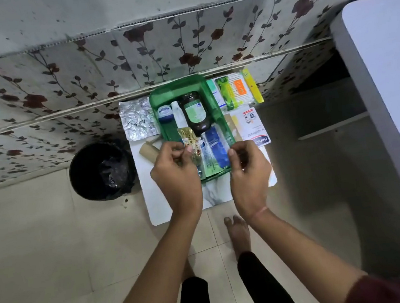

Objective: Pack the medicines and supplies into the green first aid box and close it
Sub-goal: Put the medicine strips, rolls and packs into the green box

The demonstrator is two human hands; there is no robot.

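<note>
The green first aid box (178, 84) lies open on a small white table (157, 202). Inside it are a dark brown bottle (195, 113), a small blue-capped jar (165, 114), a white tube (178, 116) and blue-and-white tubes (214, 147). My left hand (175, 172) is shut on a gold patterned sachet (188, 140) over the box's near left part. My right hand (249, 168) pinches the box's near right rim. Silver blister strips (137, 120) lie left of the box. A cotton bud pack (238, 90) and a white plaster box (254, 127) lie to its right.
A black bin (102, 171) stands on the floor left of the table. A tan cardboard roll (148, 151) lies by the box's left side. A floral-papered wall (181, 45) rises behind, and a white counter (390, 72) is on the right. My feet are under the table edge.
</note>
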